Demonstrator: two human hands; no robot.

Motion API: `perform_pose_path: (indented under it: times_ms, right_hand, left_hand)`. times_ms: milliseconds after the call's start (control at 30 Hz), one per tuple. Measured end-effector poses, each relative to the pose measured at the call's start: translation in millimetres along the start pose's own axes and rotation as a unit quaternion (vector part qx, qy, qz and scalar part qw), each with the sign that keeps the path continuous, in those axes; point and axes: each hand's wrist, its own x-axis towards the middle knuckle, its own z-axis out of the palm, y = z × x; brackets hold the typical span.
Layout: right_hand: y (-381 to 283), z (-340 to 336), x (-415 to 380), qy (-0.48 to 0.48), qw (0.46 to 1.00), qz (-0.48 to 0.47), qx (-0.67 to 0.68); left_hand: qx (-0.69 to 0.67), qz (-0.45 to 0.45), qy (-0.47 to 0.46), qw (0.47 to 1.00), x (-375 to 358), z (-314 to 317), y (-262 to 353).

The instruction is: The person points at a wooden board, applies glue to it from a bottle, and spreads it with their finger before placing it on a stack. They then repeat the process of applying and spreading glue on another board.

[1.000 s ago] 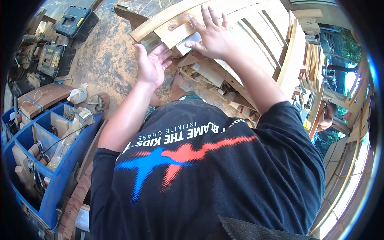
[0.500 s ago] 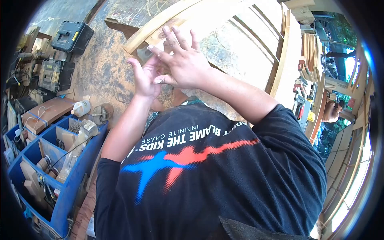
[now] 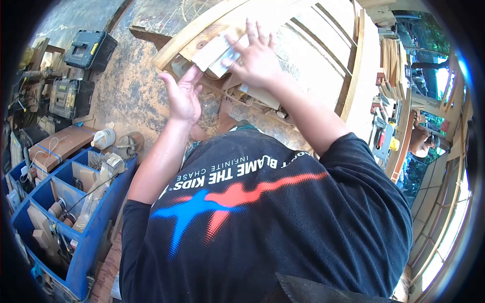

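Observation:
My left hand (image 3: 183, 98) is palm up with the thumb spread away, its fingertips right at the near edge of a pale wooden frame. My right hand (image 3: 258, 63) is palm down with fingers spread, a little blurred, above the frame's bright top. Between the two hands lies a white block-like piece (image 3: 214, 53), close to the right thumb and the left fingertips. Beside it runs a long light wood rail (image 3: 194, 33) of the frame. Nothing shows gripped in either hand.
A blue divided tool tote (image 3: 96, 217) with tools and wood scraps stands at left. Behind it are black tool cases (image 3: 91, 49) and a white bottle (image 3: 103, 138) on the sawdust-covered floor (image 3: 131, 86). Stacked boards (image 3: 390, 65) line the right, where another person (image 3: 420, 139) is partly visible.
My hands have come apart: the right one moved up and to the right, while the left stayed nearly in place. The white piece between them now shows.

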Motion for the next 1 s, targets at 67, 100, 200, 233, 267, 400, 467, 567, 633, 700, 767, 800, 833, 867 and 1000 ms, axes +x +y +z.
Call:
perform_pose_path:
  times_ms: [67,100,200,233,267,400,467,567,633,700,767,800,833,867,1000]
  right_hand:
    - [30,8,17,0.012,0.999,0.039,-0.033]
    - [41,6,26,0.023,0.997,0.057,-0.054]
    - [43,-4,30,-0.019,0.998,0.045,-0.047]
    - [33,-11,27,-0.046,0.998,0.028,-0.032]
    - [18,-18,14,-0.037,0.997,-0.058,-0.029]
    - [21,-8,15,-0.061,0.996,-0.001,-0.066]
    - [51,10,22,0.033,0.996,0.059,-0.051]
    - [54,2,2,0.025,0.996,0.084,0.010]
    - [32,-24,-21,-0.116,0.976,0.119,0.141]
    - [21,-13,-45,-0.062,0.982,0.101,0.149]
    - [16,-5,-63,-0.008,0.981,0.104,0.166]
    - [13,-3,-68,0.006,0.980,0.111,0.165]
    - [13,-3,-71,-0.014,0.977,0.108,0.183]
    - [12,-4,-75,-0.035,0.973,0.107,0.201]
    - [5,-12,-79,-0.118,0.967,0.126,0.189]
  left_hand:
    - [-0.012,-0.003,0.002,1.000,3,-3,-3]
    - [-0.005,-0.005,0.002,1.000,3,-4,-4]
    - [0.010,-0.006,0.004,1.000,7,-5,-3]
    - [0.011,-0.007,0.006,1.000,7,-6,-3]
    - [0.012,-0.010,0.010,1.000,7,-7,-5]
    - [-0.007,-0.031,0.010,0.999,1,-1,-4]
    - [-0.034,-0.056,0.029,0.997,1,1,-4]
    - [-0.104,-0.123,0.011,0.987,-8,2,-14]
    - [-0.099,-0.124,-0.050,0.986,-10,3,-18]
    - [-0.094,-0.118,-0.063,0.987,-16,15,-18]
    - [-0.085,-0.127,-0.091,0.984,-18,14,-22]
    - [-0.085,-0.132,-0.092,0.983,-20,17,-24]
    - [-0.085,-0.138,-0.094,0.982,-22,19,-25]
    - [-0.086,-0.140,-0.094,0.982,-23,20,-26]
    - [-0.070,-0.138,-0.131,0.979,-25,20,-25]
